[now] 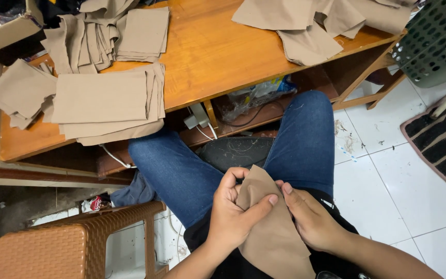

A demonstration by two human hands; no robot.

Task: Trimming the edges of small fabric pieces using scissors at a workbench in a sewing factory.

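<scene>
Tan cloth is held low over the lap, close to the camera. It is pinched by the left hand, whose fingers are curled around its top edge with the thumb pressed flat on the front. It is also gripped by the right hand, whose thumb is laid on the cloth's right side. Blue jeans are seen under the hands. A wooden table is set beyond the knees. A stack of tan cloth pieces is laid on its left part, and more loose pieces are spread at its far right. A brown woven stool is placed at the left, on the white tile floor.
</scene>
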